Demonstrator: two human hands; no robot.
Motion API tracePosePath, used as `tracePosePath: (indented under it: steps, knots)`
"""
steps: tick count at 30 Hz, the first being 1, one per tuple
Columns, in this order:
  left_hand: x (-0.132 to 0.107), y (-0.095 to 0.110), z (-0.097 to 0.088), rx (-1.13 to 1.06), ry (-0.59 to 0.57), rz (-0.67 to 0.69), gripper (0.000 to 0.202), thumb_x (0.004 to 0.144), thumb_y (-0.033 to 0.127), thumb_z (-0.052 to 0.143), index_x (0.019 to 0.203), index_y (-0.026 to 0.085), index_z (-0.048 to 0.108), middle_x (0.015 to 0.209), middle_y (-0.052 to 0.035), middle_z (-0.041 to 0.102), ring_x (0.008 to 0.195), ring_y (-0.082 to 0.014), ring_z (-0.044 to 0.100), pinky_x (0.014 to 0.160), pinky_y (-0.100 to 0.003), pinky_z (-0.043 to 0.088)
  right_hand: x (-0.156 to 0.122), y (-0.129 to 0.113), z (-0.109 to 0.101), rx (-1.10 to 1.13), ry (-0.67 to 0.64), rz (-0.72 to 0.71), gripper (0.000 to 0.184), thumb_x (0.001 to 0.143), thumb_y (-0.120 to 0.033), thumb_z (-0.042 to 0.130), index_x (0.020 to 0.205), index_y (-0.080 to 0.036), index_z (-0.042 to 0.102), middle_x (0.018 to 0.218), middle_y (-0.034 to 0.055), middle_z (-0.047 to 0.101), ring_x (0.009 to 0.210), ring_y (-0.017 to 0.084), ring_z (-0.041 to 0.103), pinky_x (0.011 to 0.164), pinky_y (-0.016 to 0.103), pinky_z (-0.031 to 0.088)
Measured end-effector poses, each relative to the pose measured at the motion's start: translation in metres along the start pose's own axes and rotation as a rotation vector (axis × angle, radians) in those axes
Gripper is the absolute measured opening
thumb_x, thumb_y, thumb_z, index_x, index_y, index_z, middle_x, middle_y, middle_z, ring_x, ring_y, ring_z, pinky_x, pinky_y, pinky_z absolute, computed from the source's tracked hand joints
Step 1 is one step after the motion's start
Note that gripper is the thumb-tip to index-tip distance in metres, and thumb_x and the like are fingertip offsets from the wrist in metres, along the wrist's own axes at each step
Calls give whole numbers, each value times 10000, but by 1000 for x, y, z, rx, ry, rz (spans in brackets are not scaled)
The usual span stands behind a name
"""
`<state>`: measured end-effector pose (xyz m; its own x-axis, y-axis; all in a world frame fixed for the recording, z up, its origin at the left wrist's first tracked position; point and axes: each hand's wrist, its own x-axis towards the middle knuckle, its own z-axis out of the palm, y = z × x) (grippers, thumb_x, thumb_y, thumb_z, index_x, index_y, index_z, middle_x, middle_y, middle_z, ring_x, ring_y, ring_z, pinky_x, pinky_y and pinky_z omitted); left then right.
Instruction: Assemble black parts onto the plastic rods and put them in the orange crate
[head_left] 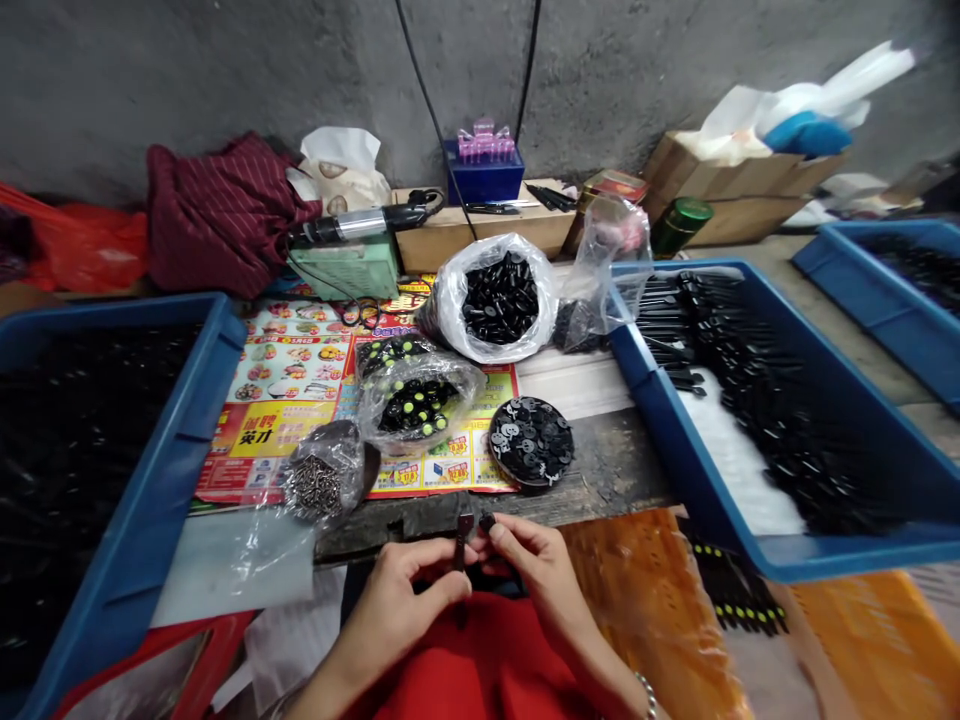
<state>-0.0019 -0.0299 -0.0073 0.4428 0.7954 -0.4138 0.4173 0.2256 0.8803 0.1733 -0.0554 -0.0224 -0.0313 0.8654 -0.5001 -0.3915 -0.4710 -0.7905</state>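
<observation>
As the left grip pinches a strip and the right grip a small piece, blue bins flank open bags.

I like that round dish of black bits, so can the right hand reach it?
Probably yes: the dish sits just beyond the right hand, and nothing tall stands between them. But that hand pinches a small black piece, which it may need to put down first.

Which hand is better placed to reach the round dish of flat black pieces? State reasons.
Your right hand, probably: it sits nearer the round dish than the left hand, though each holds a dark piece.
</observation>
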Motion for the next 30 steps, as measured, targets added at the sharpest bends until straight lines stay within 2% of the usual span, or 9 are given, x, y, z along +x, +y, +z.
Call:
tracePosePath:
  steps: [3,7,13,19,25,30]
  knots:
    - [0,6,2,80,2,14,115,749,232,642,749,198,751,704,-22,724,676,-208,627,622,-243,466,0,1,0,26,-19,-2,374,712,-504,751,839,-153,769,757,51,745,676,175,665,630,258,536]
    - [0,10,3,111,-7,2,131,728,219,644,771,212,767,658,-18,714,666,-218,633,614,-250,458,1,2,-1,43,-17,-3,368,682,-490,780,844,-160,778,720,43,736,649,174,653,638,278,545]
    - [2,12,4,70,-43,5,203,734,200,638,865,239,789,788,-26,761,727,-224,658,650,-248,467,1,1,-1,24,-31,0,382,685,-507,770,829,-153,782,720,45,730,640,173,639,634,272,536]
    - [1,20,3,107,-57,24,241,763,189,584,909,193,776,831,-26,759,737,-201,640,664,-235,461,4,6,-4,48,-25,-4,352,662,-487,795,833,-179,792,708,37,734,623,160,639,627,267,553]
    - [0,21,7,246,-3,50,165,764,183,568,686,165,712,679,-10,692,632,-159,569,591,-217,407,3,6,-3,46,-68,37,336,630,-472,822,835,-206,803,744,40,750,641,147,636,644,248,545]
    - [0,20,8,255,-26,84,179,805,192,578,670,166,693,669,-10,679,644,-161,584,614,-228,399,4,9,-3,32,-73,76,372,652,-493,797,840,-172,802,612,13,677,546,101,532,542,197,458]
